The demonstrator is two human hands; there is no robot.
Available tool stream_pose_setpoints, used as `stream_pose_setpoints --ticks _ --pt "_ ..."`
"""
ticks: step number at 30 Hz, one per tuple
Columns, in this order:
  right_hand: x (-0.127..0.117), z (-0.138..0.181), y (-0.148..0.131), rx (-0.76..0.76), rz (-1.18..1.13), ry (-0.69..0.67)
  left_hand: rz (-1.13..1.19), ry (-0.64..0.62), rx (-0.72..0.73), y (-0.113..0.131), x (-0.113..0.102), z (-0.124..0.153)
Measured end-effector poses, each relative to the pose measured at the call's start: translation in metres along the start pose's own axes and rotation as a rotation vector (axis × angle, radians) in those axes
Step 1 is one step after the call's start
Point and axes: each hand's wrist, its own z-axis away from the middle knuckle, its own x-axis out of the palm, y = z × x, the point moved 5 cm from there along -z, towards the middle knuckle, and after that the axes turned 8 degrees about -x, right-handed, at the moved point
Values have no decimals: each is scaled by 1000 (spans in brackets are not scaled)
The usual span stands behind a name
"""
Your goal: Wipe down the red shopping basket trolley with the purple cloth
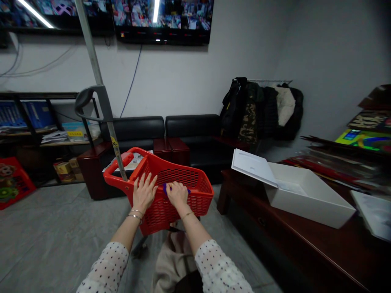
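Left hand point(143, 193) flat on the near rim of the red shopping basket point(195, 203), fingers spread, clasping nothing. Right hand point(177, 196) just beside it on the same rim, fingers curled down over a small purple item point(165, 188), pressing it against the plastic; mostly hidden, so hard to say what it is.

Basket standing low on the floor in front of the knees, apparently tilted, with a long metal pole point(105, 110) rising from its far-left corner to a grey grip point(87, 97).

Likely risks: too much weight from both hands on 1 edge, tipping or sliding the light basket; pole then swinging toward the head; purple item slipping from under the fingers and dropping inside.

Underfoot, smooth grey floor point(45, 228), offering little hold. Behind the basket, a black sofa point(143, 130); on the right, a dark wooden table point(305, 248) bearing an open white box point(305, 199); coats point(259, 106) hanging in the corner, shelves point(36, 118) at left, a screen point(161, 20) high on the wall.
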Motion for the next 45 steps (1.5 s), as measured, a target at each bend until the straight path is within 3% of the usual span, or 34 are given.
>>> stream_pose_setpoints --ticks 2,4,7,9,11,13,17,19,21,23,26,28,31,36,38,41,45 --pt "-1 4 16 -17 -28 -17 -9 -11 12 -1 -1 0" --pt "-7 11 51 10 -11 -21 -17 -22 18 -1 -2 1" --pt "-18 23 107 133 54 -7 -15 -25 9 2 -2 1" --pt "-22 28 123 234 98 9 -3 -25 0 4 -1 2" --pt "-23 29 115 329 139 39 10 -28 -8 5 0 2" --pt "-17 24 83 318 140 67 18 -32 -12 4 2 1" --pt "1 7 3 23 22 62 8 -43 -3 -1 3 -1" --pt "3 4 -8 -36 -14 57 -3 -53 5 -4 2 -2" --pt "1 7 6 -48 -28 48 -7 -62 14 -5 1 -3" --pt "-5 13 40 -22 -8 26 -12 -64 17 -4 -1 -3" --pt "-17 24 102 121 53 -15 -17 -54 1 1 -4 -3" --pt "-22 29 128 233 90 -26 -6 -48 -17 4 -4 -4" --pt "-23 26 118 335 122 8 15 -47 -28 8 -3 -4" --pt "-2 5 18 76 25 20 20 -46 -21 6 0 -4" --pt "1 0 0 32 -10 9 8 -49 -15 5 -1 -4" --pt "-4 3 19 10 -39 -41 -8 -51 -7 4 -2 -4" --pt "-19 17 99 145 3 -85 -10 -46 -12 6 -2 -3"
